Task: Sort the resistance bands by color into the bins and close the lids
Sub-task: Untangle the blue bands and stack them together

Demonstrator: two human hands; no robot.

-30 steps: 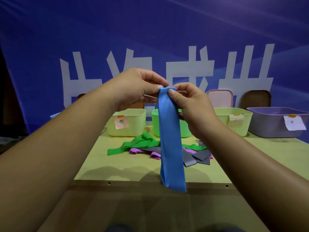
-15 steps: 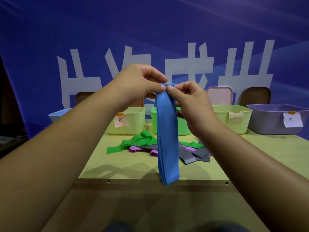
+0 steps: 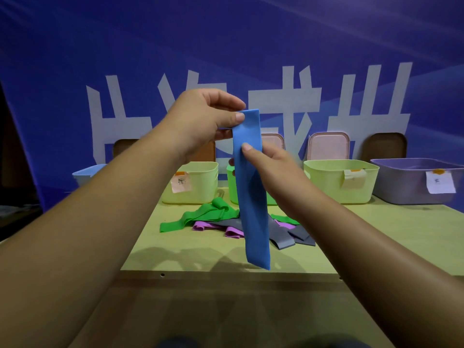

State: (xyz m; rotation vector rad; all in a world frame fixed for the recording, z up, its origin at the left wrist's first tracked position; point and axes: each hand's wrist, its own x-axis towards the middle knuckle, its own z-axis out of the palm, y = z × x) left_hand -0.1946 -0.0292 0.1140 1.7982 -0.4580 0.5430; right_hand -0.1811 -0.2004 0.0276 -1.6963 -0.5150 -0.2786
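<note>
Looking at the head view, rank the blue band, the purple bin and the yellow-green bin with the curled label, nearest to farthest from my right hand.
1. blue band: pinched by the right hand itself.
2. yellow-green bin: behind the hand, just to its right.
3. purple bin: far right end of the row.

**A table and a blue banner behind it**

The table (image 3: 175,247) has a pale, yellow-green top. Under its near edge runs a darker front strip (image 3: 226,310). Two small holes sit along this edge, one toward the left (image 3: 162,275) and one toward the right (image 3: 340,278). Behind the far edge hangs a blue banner (image 3: 226,46) with large white characters (image 3: 286,104). Left of the banner the room is dark (image 3: 15,172).
</note>
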